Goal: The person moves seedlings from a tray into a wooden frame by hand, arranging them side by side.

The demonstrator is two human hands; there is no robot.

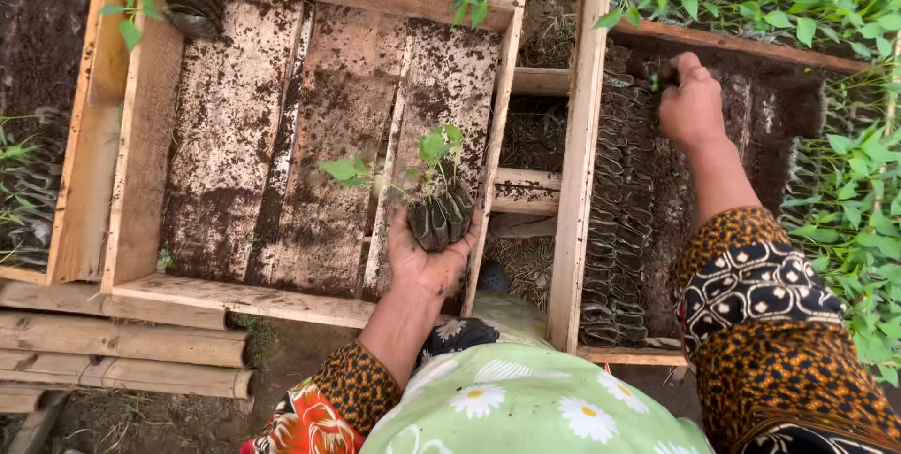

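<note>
Between two wooden crates (141, 163), left hand (427, 261) cupping three seedling bags (439, 217); right hand (692, 107) fingers' state unclear.

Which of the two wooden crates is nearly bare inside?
The wooden crate on the left: bare soil-stained slats under the left hand, whereas the right-hand crate is packed with dark seedling bags.

2 bare hands: left hand (427, 261) at centre, right hand (692, 107) at upper right. 2 shallow soil-stained wooden crates (141, 163), left and right of frame. 1 cluster of small dark seedling bags (439, 215) at centre. 3 pale bamboo poles (122, 346), lower left.
</note>
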